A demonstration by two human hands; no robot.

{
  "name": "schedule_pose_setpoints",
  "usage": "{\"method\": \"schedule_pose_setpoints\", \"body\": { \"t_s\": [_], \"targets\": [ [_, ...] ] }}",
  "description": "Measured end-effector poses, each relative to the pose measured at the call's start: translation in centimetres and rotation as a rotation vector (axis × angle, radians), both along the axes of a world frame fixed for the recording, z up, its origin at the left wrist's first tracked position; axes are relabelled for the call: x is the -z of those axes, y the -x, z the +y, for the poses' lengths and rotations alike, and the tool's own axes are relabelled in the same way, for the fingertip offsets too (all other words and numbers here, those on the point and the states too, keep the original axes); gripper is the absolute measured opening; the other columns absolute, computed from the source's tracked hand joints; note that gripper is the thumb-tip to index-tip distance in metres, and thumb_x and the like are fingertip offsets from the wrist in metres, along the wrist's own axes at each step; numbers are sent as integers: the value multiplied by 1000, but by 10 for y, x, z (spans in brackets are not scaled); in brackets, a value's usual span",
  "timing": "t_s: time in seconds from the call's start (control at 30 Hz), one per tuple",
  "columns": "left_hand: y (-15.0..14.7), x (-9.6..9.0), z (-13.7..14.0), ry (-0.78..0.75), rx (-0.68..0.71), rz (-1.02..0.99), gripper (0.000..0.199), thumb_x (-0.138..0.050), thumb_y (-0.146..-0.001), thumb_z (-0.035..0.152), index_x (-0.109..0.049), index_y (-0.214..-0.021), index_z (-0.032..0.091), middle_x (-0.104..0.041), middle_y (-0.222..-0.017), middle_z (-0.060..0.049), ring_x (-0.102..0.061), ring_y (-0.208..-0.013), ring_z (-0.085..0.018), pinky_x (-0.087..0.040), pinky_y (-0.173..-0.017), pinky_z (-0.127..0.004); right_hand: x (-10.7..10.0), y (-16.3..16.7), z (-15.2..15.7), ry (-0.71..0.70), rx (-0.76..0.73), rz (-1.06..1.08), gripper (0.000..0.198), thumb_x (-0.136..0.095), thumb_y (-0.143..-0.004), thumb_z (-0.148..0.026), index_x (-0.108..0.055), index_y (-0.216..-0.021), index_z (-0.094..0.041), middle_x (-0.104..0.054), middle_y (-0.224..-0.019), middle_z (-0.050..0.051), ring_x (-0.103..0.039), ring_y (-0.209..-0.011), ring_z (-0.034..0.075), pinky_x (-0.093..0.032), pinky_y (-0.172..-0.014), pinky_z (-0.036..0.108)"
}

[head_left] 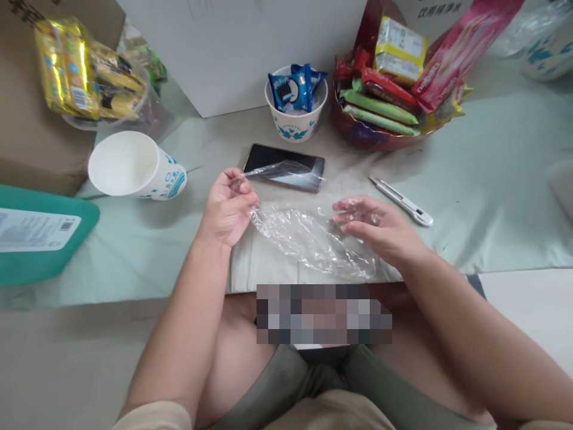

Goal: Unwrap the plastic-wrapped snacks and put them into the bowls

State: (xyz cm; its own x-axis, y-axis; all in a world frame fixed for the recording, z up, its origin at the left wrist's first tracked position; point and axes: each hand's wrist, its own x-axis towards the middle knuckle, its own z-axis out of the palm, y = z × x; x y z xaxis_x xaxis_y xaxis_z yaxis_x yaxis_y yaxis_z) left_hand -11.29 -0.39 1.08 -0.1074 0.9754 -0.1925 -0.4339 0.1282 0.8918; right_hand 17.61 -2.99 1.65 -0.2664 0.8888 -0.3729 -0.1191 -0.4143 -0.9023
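A crumpled clear plastic bag (308, 239) stretches across the table's near edge between my hands. My left hand (230, 206) pinches its rim at the left end, and a loose flap of the film rises over the phone (282, 161) behind. At the right end of the bag is my right hand (376, 227), its fingers apart and pointing left. Shiny film shows at those fingertips; whether they are inside the bag or only against it is unclear. A white utility knife (403, 203) lies just beyond my right hand.
Left stand a tilted paper cup (125, 164), a teal container (45, 263) and a clear tub of yellow snack packets (76, 71). Behind the phone, a paper cup (295, 122) holds blue packets. Right of it is a bowl (380, 137) of snacks. A white box (250, 54) stands behind.
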Motion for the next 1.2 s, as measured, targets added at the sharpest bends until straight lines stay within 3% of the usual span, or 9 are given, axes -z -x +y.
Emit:
{"method": "schedule_pose_setpoints", "body": {
  "t_s": [0.13,0.4,0.5,0.57,0.67,0.8,0.93,1.07,1.2],
  "targets": [
    [3,1,-1,-46,-6,41,37,-73,-62,-5,-49,-74,21,-50,-70,7,-50,-57,-5,-47,-57,-18,5,1,2,-10,102,-38,26,-86,-71,-39,-69,-81,-23,-75,-93,2,-69,-72,12,-57,-68,28],
    [-7,-5,-10,138,166,190,30,-88,-64,15,-68,-86,17,-74,-91,-4,-73,-87,-18,-57,-76,-29,5,0,4,-213,290,-168,20,-77,-82,-38,-66,-92,-26,-74,-117,3,-73,-78,13,-59,-69,28],
    [-12,-6,-10,105,38,276,18,-82,-69,12,-66,-75,16,-73,-80,-3,-71,-75,-13,-56,-72,-24,4,-2,4,-229,172,-226,38,-84,-74,-35,-67,-108,-27,-74,-117,5,-74,-87,18,-60,-73,32],
    [-14,-7,-9,46,-39,253,15,-79,-73,11,-65,-76,17,-75,-85,-2,-72,-78,-12,-57,-74,-23,4,-3,4,-244,99,-319,32,-86,-72,-34,-69,-97,-24,-76,-105,6,-72,-85,19,-59,-71,32],
    [-14,-8,-9,41,-24,240,12,-76,-80,17,-65,-82,19,-77,-98,-3,-74,-80,-14,-58,-67,-24,5,-2,5,-336,205,-375,22,-80,-80,-38,-64,-83,-23,-76,-96,4,-71,-83,18,-58,-72,31],
    [-12,-7,-13,40,1,399,8,-75,-86,28,-69,-90,23,-71,-71,1,-54,-40,-8,-31,-35,-20,5,0,5,-390,381,-338,24,-71,-89,-44,-53,-93,-27,-72,-84,-1,-64,-60,12,-52,-55,27],
    [-10,-7,-14,-3,-39,418,7,-77,-84,29,-72,-86,24,-49,-48,7,-36,-35,-7,-22,-34,-21,3,-3,5,-437,448,-382,24,-68,-92,-46,-55,-102,-29,-64,-76,-3,-44,-44,9,-35,-42,27],
    [-11,-9,-9,-70,-76,297,21,-83,-77,32,-67,-71,21,-54,-58,3,-44,-50,-7,-36,-45,-18,6,-5,8,-303,293,-213,39,-80,-78,-49,-62,-105,-28,-70,-88,1,-57,-60,12,-47,-55,29],
    [-13,-9,-9,-55,-125,289,27,-82,-79,40,-62,-73,23,-61,-67,2,-52,-55,-9,-42,-48,-19,6,-2,7,-227,108,-323,37,-82,-75,-51,-65,-89,-22,-71,-80,2,-64,-64,15,-52,-60,30]
  ]
}}
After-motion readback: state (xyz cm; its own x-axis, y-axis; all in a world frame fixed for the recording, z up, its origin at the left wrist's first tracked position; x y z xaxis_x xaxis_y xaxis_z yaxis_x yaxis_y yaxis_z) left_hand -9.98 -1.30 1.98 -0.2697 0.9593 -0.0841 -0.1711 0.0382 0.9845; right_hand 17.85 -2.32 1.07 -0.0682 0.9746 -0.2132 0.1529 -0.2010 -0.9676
